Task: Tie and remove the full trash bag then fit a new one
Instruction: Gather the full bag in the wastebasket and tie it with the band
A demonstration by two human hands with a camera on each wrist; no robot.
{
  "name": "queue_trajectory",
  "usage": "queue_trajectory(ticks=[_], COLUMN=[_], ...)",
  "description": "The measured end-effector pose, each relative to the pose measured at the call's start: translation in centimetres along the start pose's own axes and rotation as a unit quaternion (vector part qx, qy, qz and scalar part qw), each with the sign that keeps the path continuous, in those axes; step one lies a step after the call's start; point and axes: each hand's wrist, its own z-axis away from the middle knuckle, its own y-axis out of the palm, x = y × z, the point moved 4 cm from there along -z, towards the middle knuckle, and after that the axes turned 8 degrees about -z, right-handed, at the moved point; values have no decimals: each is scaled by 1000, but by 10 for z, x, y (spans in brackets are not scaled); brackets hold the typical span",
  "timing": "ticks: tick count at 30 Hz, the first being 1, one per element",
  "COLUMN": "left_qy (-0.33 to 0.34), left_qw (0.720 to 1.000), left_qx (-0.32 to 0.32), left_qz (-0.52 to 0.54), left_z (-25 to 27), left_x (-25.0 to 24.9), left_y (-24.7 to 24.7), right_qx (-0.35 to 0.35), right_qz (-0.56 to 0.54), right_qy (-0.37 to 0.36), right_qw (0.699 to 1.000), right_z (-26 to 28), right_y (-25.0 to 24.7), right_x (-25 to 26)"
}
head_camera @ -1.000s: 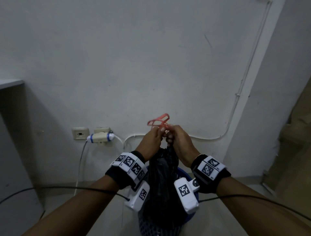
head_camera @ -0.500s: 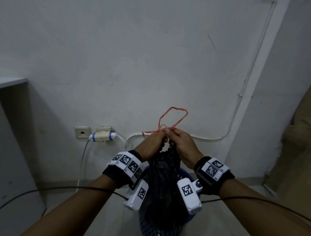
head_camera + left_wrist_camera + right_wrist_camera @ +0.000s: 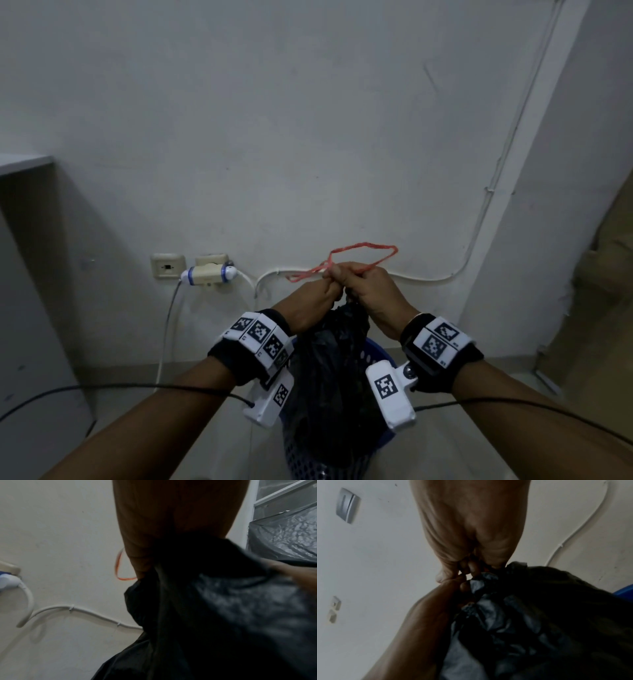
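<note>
A full black trash bag [image 3: 334, 370] stands in a blue perforated bin [image 3: 378, 351], its neck gathered upward. Both hands meet at the top of the neck. My left hand [image 3: 317, 301] and right hand [image 3: 368, 289] each pinch the red drawstring [image 3: 363, 251], which loops out above and to the right of the fingers, with a short end to the left. In the left wrist view a bit of the drawstring [image 3: 119, 566] shows beside the left hand [image 3: 171, 527] above the bag [image 3: 214, 615]. In the right wrist view curled fingers [image 3: 467, 566] meet at the bunched bag [image 3: 530, 622].
A white wall stands close behind, with sockets and a plugged adapter [image 3: 207, 272] low at left and a white cable [image 3: 428, 277] clipped along it. A grey cabinet [image 3: 27, 291] is at the left. Brown cardboard [image 3: 613, 291] leans at the right. Black wrist cables trail over the floor.
The red drawstring loop has been pulled out larger and swung from above the hands toward the right. Both hands stay together at the bag's neck.
</note>
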Motion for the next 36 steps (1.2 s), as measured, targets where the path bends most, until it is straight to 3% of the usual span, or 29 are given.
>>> queue_trajectory(ticks=[6,9,13,15,18,19,21,23,24,26,31,36], left_qy=[1,6,-50,-82,-117,-116,-107,-90,-85,-74,-71,-58], left_qw=[988,980,968,930,798,766,732,719,720,754,926,981], left_qx=[-106,-191,-184,-210,-243,-243,-245,-241,-231,-210,-135,-94], left_qz=[111,52,162,288,539,583,626,646,649,618,345,160], left_z=[7,10,12,13,8,6,0,-4,-6,-7,-5,-12], left_x=[6,23,41,38,28,24,19,15,14,14,20,17], left_y=[13,25,33,25,12,8,2,-1,-1,-2,-10,-25], right_qx=[-103,-102,-123,-152,-145,-131,-97,-93,-101,-129,-154,-114], right_qz=[-47,-86,-122,-182,-287,-293,-261,-207,-185,-149,-126,54], right_qy=[13,33,67,96,155,169,192,206,206,203,199,168], right_qw=[994,990,983,967,934,932,941,952,956,959,960,978], right_z=[-9,-8,-11,-14,-16,-15,-12,-8,-7,-4,-2,3], right_y=[-17,-14,-14,-23,-30,-30,-24,-18,-17,-18,-30,-28], right_x=[8,4,-2,-3,-9,-11,-16,-22,-25,-26,-26,-15])
